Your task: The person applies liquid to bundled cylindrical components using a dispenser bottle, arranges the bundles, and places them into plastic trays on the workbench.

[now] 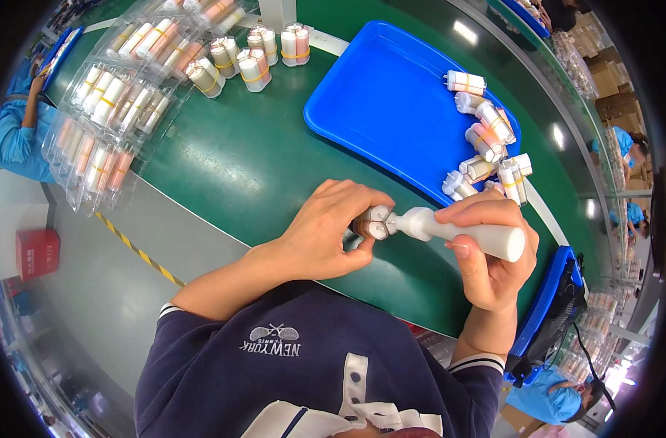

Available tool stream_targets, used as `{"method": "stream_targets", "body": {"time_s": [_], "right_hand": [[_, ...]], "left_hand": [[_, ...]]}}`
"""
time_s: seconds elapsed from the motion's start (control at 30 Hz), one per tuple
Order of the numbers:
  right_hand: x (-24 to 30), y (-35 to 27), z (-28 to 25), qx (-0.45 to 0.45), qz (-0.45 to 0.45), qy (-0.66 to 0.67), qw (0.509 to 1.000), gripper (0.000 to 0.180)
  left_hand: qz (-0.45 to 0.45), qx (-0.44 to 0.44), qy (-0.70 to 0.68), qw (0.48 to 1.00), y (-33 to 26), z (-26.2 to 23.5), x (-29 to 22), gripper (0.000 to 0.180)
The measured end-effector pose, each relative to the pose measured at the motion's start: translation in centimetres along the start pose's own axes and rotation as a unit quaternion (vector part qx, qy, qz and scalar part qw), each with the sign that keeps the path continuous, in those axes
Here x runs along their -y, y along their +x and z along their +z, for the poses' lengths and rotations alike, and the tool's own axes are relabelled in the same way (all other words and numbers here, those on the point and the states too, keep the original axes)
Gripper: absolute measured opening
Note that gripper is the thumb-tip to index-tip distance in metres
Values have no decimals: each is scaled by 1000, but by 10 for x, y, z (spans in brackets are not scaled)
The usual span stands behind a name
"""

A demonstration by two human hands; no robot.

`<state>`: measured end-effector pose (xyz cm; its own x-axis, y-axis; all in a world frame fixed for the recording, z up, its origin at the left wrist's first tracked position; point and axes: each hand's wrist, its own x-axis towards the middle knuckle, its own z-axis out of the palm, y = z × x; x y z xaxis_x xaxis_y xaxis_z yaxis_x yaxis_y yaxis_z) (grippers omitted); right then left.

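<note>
My left hand (331, 228) is closed around a small bundle of tubes (376, 221), their round ends turned toward my right hand. A white bottle with a narrow tip (486, 239) lies in my right hand (497, 252), its fingers wrapped round the body. The tip points left and meets or nearly meets the tube ends; I cannot tell whether they touch. Both hands are above the green table (223, 164), near its front edge. Part of the bundle is hidden by my left fingers.
A blue tray (391, 109) holds several banded tube bundles (486, 139) along its right side. More bundles (254, 69) stand at the back left. Clear plastic trays (114, 102) of tubes are stacked at the left. A co-worker's blue sleeve (19, 139) shows beyond.
</note>
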<state>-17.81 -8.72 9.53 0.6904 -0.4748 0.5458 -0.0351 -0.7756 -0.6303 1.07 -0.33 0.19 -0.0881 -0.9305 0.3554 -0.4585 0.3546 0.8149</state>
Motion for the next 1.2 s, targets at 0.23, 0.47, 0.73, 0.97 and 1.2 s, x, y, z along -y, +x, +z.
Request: {"method": "stream_targets", "body": {"time_s": [0.23, 0.47, 0.73, 0.97, 1.2], "right_hand": [[3, 3, 5, 15, 18, -22, 999, 24], [-1, -4, 0, -112, 21, 78, 990, 14], [-1, -1, 15, 105, 42, -103, 988, 9], [-25, -16, 66, 222, -9, -302, 927, 20], [-32, -13, 69, 242, 9, -271, 931, 18]], "left_hand": [[13, -13, -7, 1000, 3, 0, 0, 42], [-92, -26, -263, 960, -3, -12, 6, 47], [-121, -54, -542, 830, 10, -53, 4, 45], [-94, -82, -550, 826, 17, -54, 0, 42], [-181, -85, -497, 844, 22, -53, -13, 31]]}}
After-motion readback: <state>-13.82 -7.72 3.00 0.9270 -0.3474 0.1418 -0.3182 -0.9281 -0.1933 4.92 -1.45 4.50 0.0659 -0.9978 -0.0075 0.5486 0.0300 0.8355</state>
